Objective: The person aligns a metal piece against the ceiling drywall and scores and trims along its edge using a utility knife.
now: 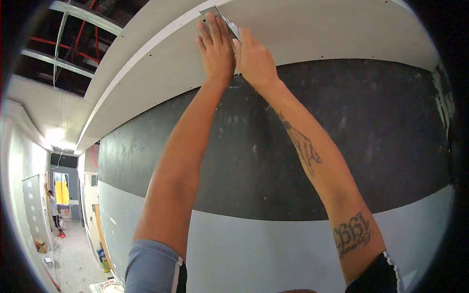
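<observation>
The left hand (217, 56) is lying flat, fingers spread, against the pale panel (171, 56). Beside it, the right hand (258, 61) is gripping a metal tool (231, 28) near the panel's edge.

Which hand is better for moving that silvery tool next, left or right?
Probably the right: the right hand grips the silvery tool, while the left hand lies open against the pale curved panel, perhaps better for steadying.

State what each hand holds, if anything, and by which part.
The right hand holds a slim grey tool by its lower end. The left hand is open, fingers outstretched, with nothing visibly grasped.
</observation>
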Demonstrator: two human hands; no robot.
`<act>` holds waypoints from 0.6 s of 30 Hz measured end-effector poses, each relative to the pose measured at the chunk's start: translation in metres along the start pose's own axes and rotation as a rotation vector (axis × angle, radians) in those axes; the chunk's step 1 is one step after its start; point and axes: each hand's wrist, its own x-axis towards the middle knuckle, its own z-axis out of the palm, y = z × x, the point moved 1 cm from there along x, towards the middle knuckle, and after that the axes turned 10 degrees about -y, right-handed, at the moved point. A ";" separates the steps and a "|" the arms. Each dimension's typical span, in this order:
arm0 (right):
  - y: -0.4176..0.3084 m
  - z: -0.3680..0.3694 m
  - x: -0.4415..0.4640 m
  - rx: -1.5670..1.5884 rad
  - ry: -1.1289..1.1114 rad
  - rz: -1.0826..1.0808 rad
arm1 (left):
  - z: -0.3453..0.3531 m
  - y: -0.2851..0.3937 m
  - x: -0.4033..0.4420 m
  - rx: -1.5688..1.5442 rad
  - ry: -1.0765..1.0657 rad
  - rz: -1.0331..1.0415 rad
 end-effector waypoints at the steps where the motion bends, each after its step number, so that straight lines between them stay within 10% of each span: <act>1: 0.001 0.001 -0.001 0.003 -0.001 0.002 | -0.002 0.000 0.000 0.010 0.006 0.006; 18: 0.043 0.002 -0.057 -0.075 -0.220 0.189 | -0.007 -0.001 -0.009 -0.124 -0.038 0.047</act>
